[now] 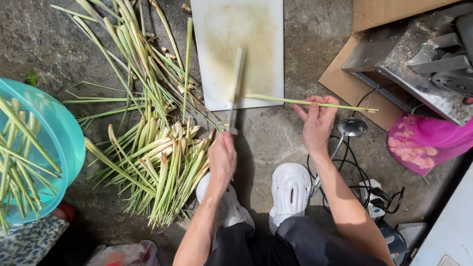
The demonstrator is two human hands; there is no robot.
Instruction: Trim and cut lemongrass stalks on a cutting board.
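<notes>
Down on the floor [276, 143], from the head camera we see our left hand [222, 156] closed on a knife [236, 88] whose blade lies over the board [256, 49]; our right hand [318, 120] pinches a stalk [295, 101], its tip laid on the board for support, pile [157, 167] in reach

Outdoor work yard, concrete floor [276, 143], lemongrass pile [157, 162]
</notes>
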